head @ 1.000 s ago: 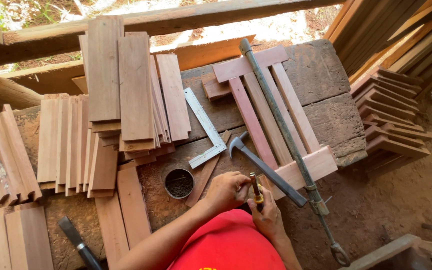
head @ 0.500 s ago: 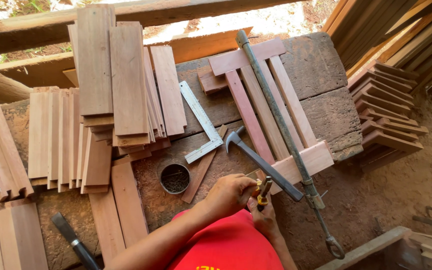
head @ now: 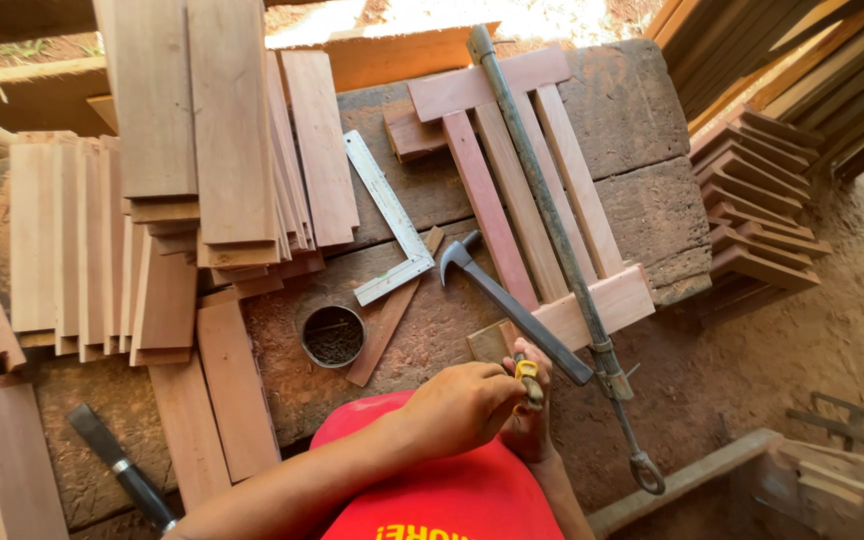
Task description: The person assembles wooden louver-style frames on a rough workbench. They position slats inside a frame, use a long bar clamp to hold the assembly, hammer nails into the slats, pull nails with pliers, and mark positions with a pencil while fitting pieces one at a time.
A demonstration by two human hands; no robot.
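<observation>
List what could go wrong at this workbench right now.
1. The hammer lies loose on the bench with its handle end right beside both hands; the left hand or right hand might knock it off.
2. The round tin stands open near the left forearm; a bump may spill what it holds.
3. The long bar clamp overhangs the bench edge and might snag a sleeve or tip the slat frame.

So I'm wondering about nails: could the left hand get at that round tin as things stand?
Probably yes. The round tin sits open on the bench just beside the left hand, with nothing between them, though both hands are busy on a small yellow-handled tool.
</observation>
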